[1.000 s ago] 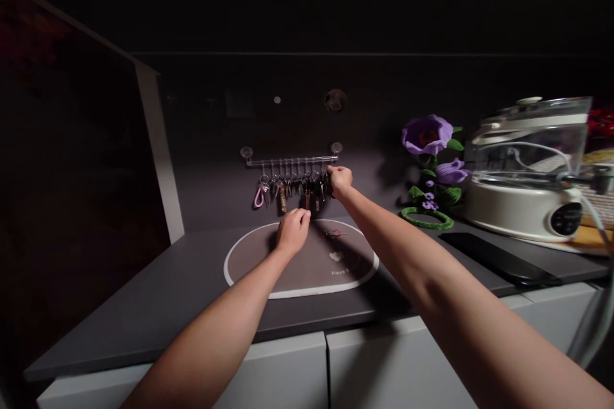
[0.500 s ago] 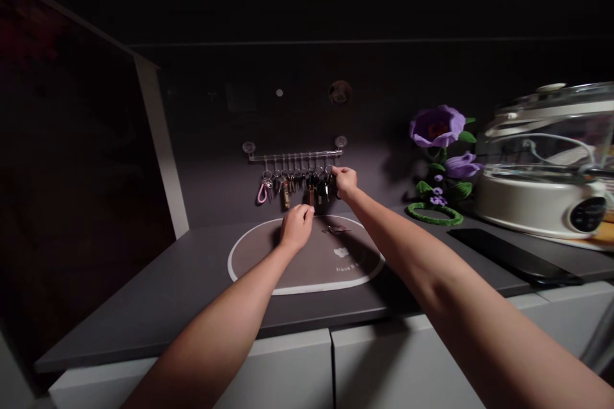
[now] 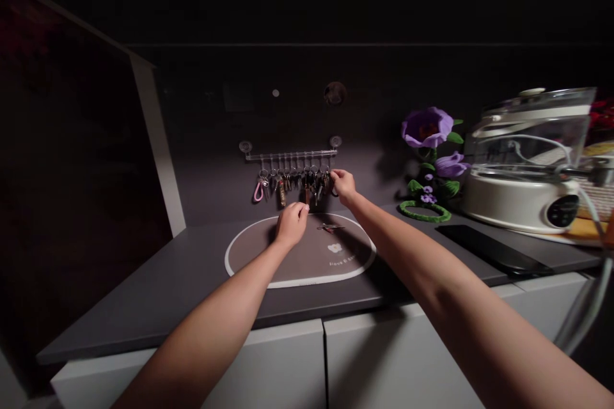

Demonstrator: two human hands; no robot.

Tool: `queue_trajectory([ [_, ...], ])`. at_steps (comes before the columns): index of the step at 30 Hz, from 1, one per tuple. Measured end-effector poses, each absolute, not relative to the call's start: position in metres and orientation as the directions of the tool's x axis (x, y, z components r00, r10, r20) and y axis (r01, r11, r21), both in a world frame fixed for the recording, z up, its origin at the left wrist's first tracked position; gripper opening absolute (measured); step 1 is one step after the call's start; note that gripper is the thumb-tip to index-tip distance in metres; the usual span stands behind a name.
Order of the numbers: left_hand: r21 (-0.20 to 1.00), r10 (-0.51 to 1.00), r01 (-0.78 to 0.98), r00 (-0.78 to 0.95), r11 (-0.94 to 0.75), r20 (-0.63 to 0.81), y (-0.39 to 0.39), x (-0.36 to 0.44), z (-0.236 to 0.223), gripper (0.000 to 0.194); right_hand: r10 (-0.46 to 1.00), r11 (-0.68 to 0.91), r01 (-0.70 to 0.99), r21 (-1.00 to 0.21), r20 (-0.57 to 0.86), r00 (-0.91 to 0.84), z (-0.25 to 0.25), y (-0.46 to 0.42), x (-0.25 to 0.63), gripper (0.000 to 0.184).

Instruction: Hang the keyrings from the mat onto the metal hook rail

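A clear hook rail [image 3: 292, 155] is fixed to the dark wall by two suction cups, and several bunches of keys [image 3: 316, 185] hang from it. My right hand [image 3: 344, 185] is at the rail's right end, thumb and finger pinched on a key ring, with something dark hanging just below. Lower down, my left hand [image 3: 292, 222] is closed, its fingertips by the lower end of a brown key tag [image 3: 307, 194]; what it grips is hidden. On the left hang a pink loop [image 3: 259, 191] and a patterned key fob [image 3: 281, 193]. A small metal item [image 3: 330, 227] lies on the oval mat [image 3: 259, 262].
Purple crocheted flowers [image 3: 428, 127] with a green ring base stand to the right. Beside them are a white appliance with a clear cover [image 3: 508, 198] and a black phone-like slab [image 3: 494, 251]. The dark counter [image 3: 158, 294] ends above white cabinet doors [image 3: 374, 358].
The view has shifted slightly, so the scene sits a little further left. Both hands stay at nearly the same places by the rail.
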State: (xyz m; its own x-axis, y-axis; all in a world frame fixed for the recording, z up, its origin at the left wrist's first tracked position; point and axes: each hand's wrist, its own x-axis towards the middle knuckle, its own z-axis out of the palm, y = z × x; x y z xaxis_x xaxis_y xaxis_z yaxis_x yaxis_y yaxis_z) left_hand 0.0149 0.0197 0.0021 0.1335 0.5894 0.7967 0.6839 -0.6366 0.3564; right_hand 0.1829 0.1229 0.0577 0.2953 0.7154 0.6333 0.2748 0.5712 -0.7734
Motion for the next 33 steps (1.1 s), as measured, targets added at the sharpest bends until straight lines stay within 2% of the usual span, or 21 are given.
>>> queue_trajectory([
  [4,0.348,0.586,0.686,0.142,-0.64,0.798,0.019,0.014,0.003,0.029,0.734,0.523,0.254,-0.814,0.581,0.35,0.053,0.107,0.185,0.03],
  [8,0.342,0.59,0.686,0.158,-0.643,0.792,0.018,0.015,0.003,0.028,0.717,0.545,0.27,-0.793,0.609,0.341,0.045,0.086,0.187,0.032],
  [12,0.344,0.61,0.681,0.191,-0.647,0.769,0.018,0.015,0.001,0.025,0.756,0.564,0.261,-0.784,0.617,0.219,0.036,0.062,0.19,0.025],
  [17,0.366,0.666,0.674,0.253,-0.641,0.701,0.019,0.016,-0.001,0.019,0.836,0.528,0.291,-0.798,0.548,-0.016,0.018,0.039,0.195,0.024],
  [22,0.391,0.717,0.686,0.277,-0.614,0.64,0.015,0.016,-0.001,0.018,0.857,0.506,0.54,-0.672,0.465,-0.224,0.007,0.032,0.204,0.023],
  [27,0.431,0.759,0.677,0.302,-0.597,0.577,0.014,0.017,-0.002,0.018,0.871,0.489,0.623,-0.61,0.381,-0.31,0.006,0.032,0.207,0.024],
  [33,0.457,0.788,0.678,0.309,-0.575,0.533,0.015,0.017,-0.003,0.019,0.835,0.548,0.627,-0.553,0.395,-0.382,0.001,0.039,0.205,0.029],
])
